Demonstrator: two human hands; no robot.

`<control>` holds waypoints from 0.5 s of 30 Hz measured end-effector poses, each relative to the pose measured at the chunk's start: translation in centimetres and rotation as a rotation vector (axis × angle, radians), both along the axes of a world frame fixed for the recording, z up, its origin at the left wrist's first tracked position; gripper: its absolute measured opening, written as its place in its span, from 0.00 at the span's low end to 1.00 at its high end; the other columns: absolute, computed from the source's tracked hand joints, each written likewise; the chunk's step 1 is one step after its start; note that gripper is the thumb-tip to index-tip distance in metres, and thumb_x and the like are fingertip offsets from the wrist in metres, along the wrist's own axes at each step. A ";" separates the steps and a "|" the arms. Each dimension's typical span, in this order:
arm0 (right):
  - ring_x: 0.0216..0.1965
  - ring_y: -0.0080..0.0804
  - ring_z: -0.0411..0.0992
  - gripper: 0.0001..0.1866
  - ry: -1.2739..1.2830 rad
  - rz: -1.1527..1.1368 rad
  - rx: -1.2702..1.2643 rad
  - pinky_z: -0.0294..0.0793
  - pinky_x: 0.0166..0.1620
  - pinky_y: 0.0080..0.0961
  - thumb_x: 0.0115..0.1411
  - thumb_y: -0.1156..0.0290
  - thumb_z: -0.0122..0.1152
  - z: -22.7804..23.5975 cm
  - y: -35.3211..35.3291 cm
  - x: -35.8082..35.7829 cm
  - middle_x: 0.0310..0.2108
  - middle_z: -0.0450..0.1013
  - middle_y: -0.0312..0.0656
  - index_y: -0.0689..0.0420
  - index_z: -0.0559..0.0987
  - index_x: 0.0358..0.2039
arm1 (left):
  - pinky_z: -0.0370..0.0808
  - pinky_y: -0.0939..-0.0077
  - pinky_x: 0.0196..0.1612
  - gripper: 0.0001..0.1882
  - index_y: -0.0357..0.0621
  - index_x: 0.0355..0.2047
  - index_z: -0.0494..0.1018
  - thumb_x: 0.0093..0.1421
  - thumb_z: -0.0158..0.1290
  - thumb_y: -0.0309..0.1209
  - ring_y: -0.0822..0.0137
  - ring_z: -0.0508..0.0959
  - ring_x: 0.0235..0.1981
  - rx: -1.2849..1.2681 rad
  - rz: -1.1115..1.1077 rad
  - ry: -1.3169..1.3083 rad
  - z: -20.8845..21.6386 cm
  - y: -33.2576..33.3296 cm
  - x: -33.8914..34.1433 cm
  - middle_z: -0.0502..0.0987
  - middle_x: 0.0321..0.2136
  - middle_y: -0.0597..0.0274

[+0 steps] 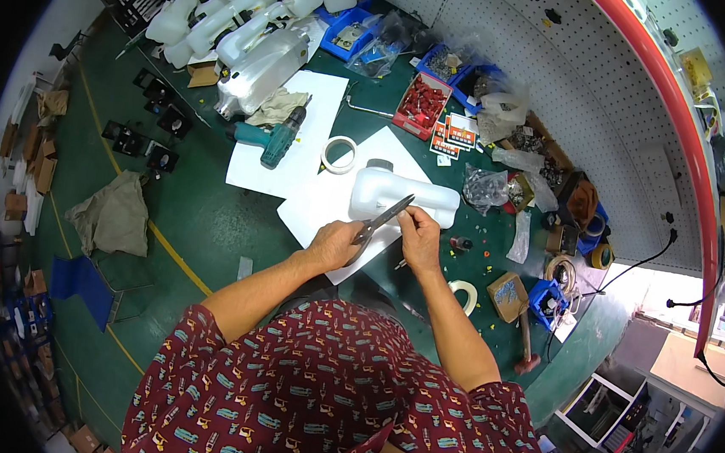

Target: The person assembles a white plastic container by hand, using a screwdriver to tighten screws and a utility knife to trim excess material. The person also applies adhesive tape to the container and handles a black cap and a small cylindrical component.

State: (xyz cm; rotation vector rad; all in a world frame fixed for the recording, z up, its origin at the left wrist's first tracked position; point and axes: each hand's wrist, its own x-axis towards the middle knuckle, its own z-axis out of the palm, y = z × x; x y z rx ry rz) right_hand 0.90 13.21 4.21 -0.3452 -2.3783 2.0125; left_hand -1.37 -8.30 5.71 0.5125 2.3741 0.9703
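My left hand [335, 245] is wrapped round the handle end of a pair of dark scissors [387, 214], whose blades point up and to the right. My right hand [420, 238] is closed in a pinch beside the blade tips; what sits between its fingertips is too small to make out. Just beyond both hands a translucent white plastic tank [374, 192] with a grey cap [379, 165] lies on white sheets [309, 208] on the green bench. The scissor blades overlap the tank's near side in view; whether they touch it I cannot tell.
A white tape roll [338, 154] and a green cordless drill [276, 140] lie left of the tank. More white tanks [260, 65] are piled at the far left. A red bin [423, 103] of red parts stands behind; a hammer [527, 346] and small carton [507, 297] lie right.
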 end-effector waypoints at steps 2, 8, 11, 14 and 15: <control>0.31 0.19 0.70 0.12 -0.017 0.000 -0.039 0.71 0.37 0.21 0.70 0.68 0.61 0.0 -0.2 -0.1 0.28 0.77 0.33 0.65 0.84 0.44 | 0.77 0.47 0.41 0.14 0.34 0.44 0.75 0.63 0.59 0.31 0.38 0.83 0.35 -0.013 0.005 -0.018 -0.1 -0.1 -0.1 0.82 0.30 0.38; 0.29 0.15 0.67 0.11 -0.145 -0.051 -0.216 0.66 0.33 0.17 0.69 0.71 0.61 0.9 -0.8 0.4 0.28 0.75 0.29 0.62 0.86 0.45 | 0.78 0.45 0.45 0.22 0.32 0.51 0.72 0.60 0.59 0.30 0.34 0.83 0.39 -0.025 0.013 -0.008 1.7 0.5 -0.7 0.82 0.34 0.35; 0.29 0.16 0.67 0.11 -0.136 -0.052 -0.218 0.67 0.34 0.17 0.68 0.71 0.62 1.0 -0.7 0.5 0.29 0.75 0.28 0.61 0.86 0.45 | 0.78 0.46 0.43 0.21 0.30 0.51 0.71 0.56 0.57 0.24 0.35 0.84 0.37 0.001 0.003 0.046 2.1 0.5 -0.7 0.81 0.32 0.33; 0.30 0.16 0.68 0.11 -0.103 -0.018 -0.138 0.68 0.35 0.18 0.68 0.70 0.62 2.2 -0.8 0.3 0.29 0.76 0.29 0.62 0.86 0.45 | 0.78 0.46 0.43 0.22 0.30 0.52 0.71 0.57 0.57 0.24 0.36 0.84 0.37 0.004 0.004 0.031 2.2 0.5 -0.9 0.81 0.32 0.34; 0.30 0.17 0.68 0.11 -0.100 -0.009 -0.126 0.68 0.35 0.18 0.68 0.70 0.62 2.3 -0.8 0.3 0.29 0.76 0.29 0.61 0.86 0.44 | 0.78 0.46 0.43 0.22 0.30 0.52 0.71 0.57 0.57 0.24 0.36 0.84 0.37 0.009 0.008 0.026 2.2 0.5 -0.9 0.81 0.32 0.34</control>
